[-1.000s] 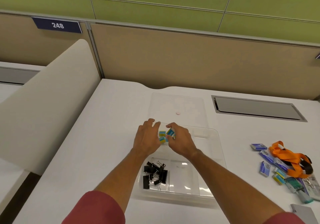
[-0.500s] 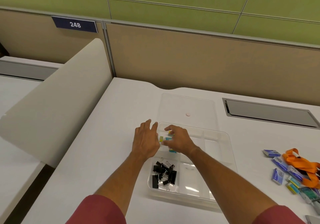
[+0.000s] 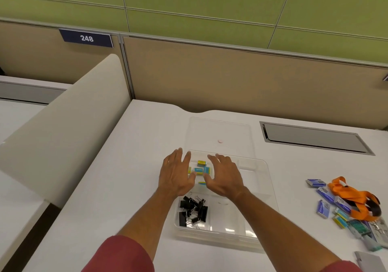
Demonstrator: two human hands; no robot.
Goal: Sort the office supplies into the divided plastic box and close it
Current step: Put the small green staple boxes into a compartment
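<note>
A clear divided plastic box lies open on the white desk. Its clear lid lies flat just behind it. Black binder clips fill the near left compartment. Several small yellow and blue staple boxes lie in the far left compartment. My left hand and my right hand hover over that compartment, one on each side of the staple boxes, fingers spread and holding nothing. More blue staple boxes and an orange lanyard lie on the desk to the right.
A curved white partition rises along the desk's left edge. A grey cable hatch is set into the desk at the back right. A tan cubicle wall stands behind. A grey object pokes in at the bottom right corner.
My hands held the small staple boxes between them above the far left compartment. They have let go, the boxes now lie in the compartment, and both hands have spread apart.
</note>
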